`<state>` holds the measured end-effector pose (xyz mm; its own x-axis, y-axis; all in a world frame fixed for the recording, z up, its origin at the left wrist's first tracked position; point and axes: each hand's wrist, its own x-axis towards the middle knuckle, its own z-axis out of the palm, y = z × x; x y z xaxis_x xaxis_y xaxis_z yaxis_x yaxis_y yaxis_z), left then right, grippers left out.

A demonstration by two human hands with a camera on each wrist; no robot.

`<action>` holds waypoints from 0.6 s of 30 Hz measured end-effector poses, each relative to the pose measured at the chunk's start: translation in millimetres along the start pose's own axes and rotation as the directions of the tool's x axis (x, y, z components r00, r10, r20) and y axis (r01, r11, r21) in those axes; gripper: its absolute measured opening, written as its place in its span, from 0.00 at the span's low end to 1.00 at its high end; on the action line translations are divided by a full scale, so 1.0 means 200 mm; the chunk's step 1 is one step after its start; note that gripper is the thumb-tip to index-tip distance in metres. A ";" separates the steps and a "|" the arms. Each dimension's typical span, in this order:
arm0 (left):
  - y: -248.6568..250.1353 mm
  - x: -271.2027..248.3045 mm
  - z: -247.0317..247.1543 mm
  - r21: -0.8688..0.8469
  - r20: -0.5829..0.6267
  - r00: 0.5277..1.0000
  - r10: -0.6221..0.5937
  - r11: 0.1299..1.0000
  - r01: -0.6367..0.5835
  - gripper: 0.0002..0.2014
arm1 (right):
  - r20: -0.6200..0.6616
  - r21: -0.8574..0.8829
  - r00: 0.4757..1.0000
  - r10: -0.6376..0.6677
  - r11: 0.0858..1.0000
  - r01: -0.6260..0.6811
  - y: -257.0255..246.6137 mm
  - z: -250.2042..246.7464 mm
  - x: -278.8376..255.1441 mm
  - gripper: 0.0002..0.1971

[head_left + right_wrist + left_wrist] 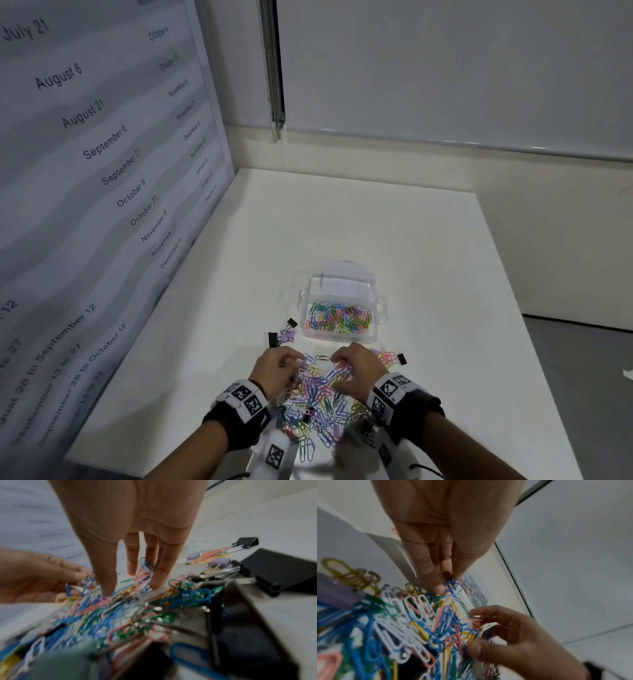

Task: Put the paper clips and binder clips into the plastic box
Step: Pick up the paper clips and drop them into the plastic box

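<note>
A pile of coloured paper clips (315,402) lies on the white table in front of the clear plastic box (375,320), which holds several clips in its near half. My left hand (291,371) digs into the pile's left side; in the left wrist view its fingertips (441,588) pinch a blue clip (452,586). On the pile's right side my right hand (337,371) pinches a small bunch of clips (145,572) between thumb and fingers. Black and purple binder clips (286,334) lie left of the box; others (247,542) lie on the right.
A large black binder clip (281,573) and purple ones (219,561) sit close to my right wrist. A wall board printed with dates (102,171) stands along the table's left edge. The white table (411,240) extends behind the box; its right edge drops to the floor.
</note>
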<state>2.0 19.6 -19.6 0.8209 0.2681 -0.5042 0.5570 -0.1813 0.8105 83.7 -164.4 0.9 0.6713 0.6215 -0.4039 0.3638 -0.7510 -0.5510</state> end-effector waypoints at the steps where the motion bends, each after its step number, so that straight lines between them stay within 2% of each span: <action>1: 0.01 0.00 0.00 -0.047 0.008 1.000 -0.019 0.999 0.020 0.09 | 0.063 -0.032 0.998 -0.004 0.999 0.006 -0.01 0.01 0.00 0.27; 3: 0.03 0.00 0.00 -0.104 0.025 0.999 -0.043 0.994 0.045 0.10 | 0.130 -0.091 0.991 -0.022 0.995 0.034 -0.03 0.04 0.00 0.29; 7: 0.06 -0.02 -0.01 -0.152 0.043 0.997 -0.069 0.986 0.074 0.11 | 0.143 -0.084 0.988 -0.061 0.994 0.073 -0.06 0.06 0.01 0.14; 10: 0.06 -0.01 -0.02 -0.213 0.025 0.995 -0.101 0.971 0.104 0.11 | 0.071 0.008 0.997 -0.027 1.000 0.026 -0.07 0.02 0.01 0.06; 12: 0.06 -0.01 -0.02 -0.208 0.020 0.994 -0.108 0.972 0.109 0.11 | 0.002 0.053 1.000 0.004 0.999 -0.004 -0.06 -0.02 0.01 0.10; 16: 0.03 -0.01 -0.02 -0.041 0.018 0.997 -0.081 0.996 0.082 0.03 | -0.082 0.119 0.996 0.039 0.992 -0.029 -0.07 -0.16 0.04 0.12; 18: 0.02 -0.01 -0.02 0.090 0.013 0.999 -0.040 0.995 0.038 0.09 | -0.140 0.151 0.989 0.044 0.988 -0.022 -0.08 -0.25 0.07 0.12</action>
<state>1.4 22.9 -13.8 0.7997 0.2625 -0.5400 0.5972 -0.2554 0.7603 118.9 -155.6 40.1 0.7701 0.5509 -0.3217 0.2470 -0.7224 -0.6458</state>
